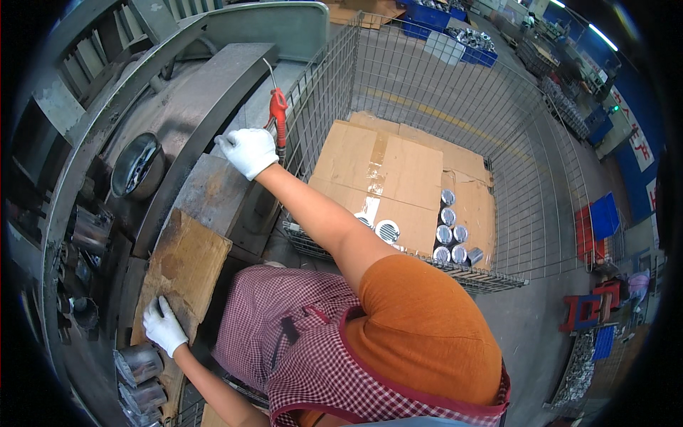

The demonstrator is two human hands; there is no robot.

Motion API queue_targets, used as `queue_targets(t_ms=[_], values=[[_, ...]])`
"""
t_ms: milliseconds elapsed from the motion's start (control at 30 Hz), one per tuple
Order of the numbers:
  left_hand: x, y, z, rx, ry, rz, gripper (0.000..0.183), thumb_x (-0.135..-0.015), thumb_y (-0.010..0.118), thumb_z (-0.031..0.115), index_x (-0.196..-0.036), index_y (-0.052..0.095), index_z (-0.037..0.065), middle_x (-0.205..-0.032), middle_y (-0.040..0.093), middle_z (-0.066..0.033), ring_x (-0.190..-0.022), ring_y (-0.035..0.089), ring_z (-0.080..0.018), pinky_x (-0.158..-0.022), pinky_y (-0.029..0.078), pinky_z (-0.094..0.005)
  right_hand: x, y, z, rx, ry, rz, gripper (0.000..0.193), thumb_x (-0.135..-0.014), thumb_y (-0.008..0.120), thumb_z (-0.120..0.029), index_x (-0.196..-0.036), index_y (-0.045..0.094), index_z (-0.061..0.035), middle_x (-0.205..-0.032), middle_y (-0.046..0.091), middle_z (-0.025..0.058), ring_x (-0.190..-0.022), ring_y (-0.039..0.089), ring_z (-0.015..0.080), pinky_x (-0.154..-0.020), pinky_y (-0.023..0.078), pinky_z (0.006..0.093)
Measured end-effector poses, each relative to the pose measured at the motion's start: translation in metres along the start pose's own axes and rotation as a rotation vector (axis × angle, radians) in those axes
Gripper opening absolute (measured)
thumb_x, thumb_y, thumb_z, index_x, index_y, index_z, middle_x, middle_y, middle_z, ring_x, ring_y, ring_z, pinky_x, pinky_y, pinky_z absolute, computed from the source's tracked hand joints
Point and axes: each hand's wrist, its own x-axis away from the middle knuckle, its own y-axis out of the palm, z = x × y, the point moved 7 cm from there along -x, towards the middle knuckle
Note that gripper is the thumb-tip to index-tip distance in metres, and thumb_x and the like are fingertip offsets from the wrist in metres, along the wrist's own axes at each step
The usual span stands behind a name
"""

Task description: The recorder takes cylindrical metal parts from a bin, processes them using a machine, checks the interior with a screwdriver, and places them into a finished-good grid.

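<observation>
On the worn wooden board (pixel 191 263), my left hand (pixel 163 329), in a white glove, rests with thumb and fingers apart, holding nothing that shows. Further up, my right hand (pixel 250 151), also white-gloved, is closed with curled fingers above the grey metal block (pixel 206 183); what it holds, if anything, is hidden. Just beyond it stands a red air blow gun (pixel 277 107) with a thin metal nozzle. Several shiny metal cylinders (pixel 140 364) lie beside my left hand at the board's lower end.
A round metal pot (pixel 139 167) with metal pieces sits on the machine at left. To the right, a wire cage (pixel 356 64) holds cardboard sheets (pixel 405 160) and several round metal parts (pixel 445 233). Blue crates (pixel 478 57) stand behind; red stools (pixel 580 313) are at far right.
</observation>
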Motion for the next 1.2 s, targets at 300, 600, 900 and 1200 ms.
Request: queue_targets(t_ms=[300,600,900,1200], values=[[0.001,-0.034,0.016,0.04,0.031,0.29,0.047,-0.088,0.063,0.033,-0.126,0.056,0.008,-0.128,0.052,-0.0245,-0.112,0.055,-0.0389,-0.093,0.046,-0.0449,-0.001,-0.006,-0.004,0.047,0.008,-0.052,0.043,-0.086,0.056,-0.044,-0.063,0.066,-0.0099,-0.064,0.064,0.0148,-0.062,0.064,0.0336,-0.059,0.05,0.0444],[-0.003,-0.017,0.007,0.117,-0.012,-0.012,0.032,-0.087,0.058,0.039,-0.095,0.072,0.011,-0.095,0.069,-0.0131,-0.088,0.065,-0.0319,-0.078,0.05,-0.0433,0.005,0.016,0.019,0.154,0.149,-0.185,0.033,-0.082,0.057,-0.035,-0.102,0.072,-0.0129,-0.098,0.07,0.0135,-0.092,0.067,0.032,-0.084,0.051,0.0403],[0.012,-0.032,-0.005,0.068,-0.042,0.372,0.055,-0.08,0.068,0.04,-0.127,0.054,0.017,-0.133,0.047,-0.0191,-0.115,0.049,-0.0363,-0.094,0.038,-0.0485,0.003,0.029,0.031,0.137,0.074,-0.073,0.037,-0.086,0.062,-0.043,-0.083,0.071,-0.0076,-0.079,0.068,0.014,-0.073,0.065,0.033,-0.065,0.05,0.0402],[0.008,-0.004,-0.011,0.123,-0.091,0.007,0.027,-0.089,0.056,0.04,-0.097,0.07,0.018,-0.103,0.063,-0.003,-0.1,0.056,-0.0254,-0.085,0.04,-0.0431,0.004,0.02,0.015,0.017,0.06,-0.069,0.04,-0.089,0.059,-0.042,-0.077,0.067,-0.0049,-0.072,0.063,0.0175,-0.062,0.059,0.0345,-0.057,0.043,0.0411]])
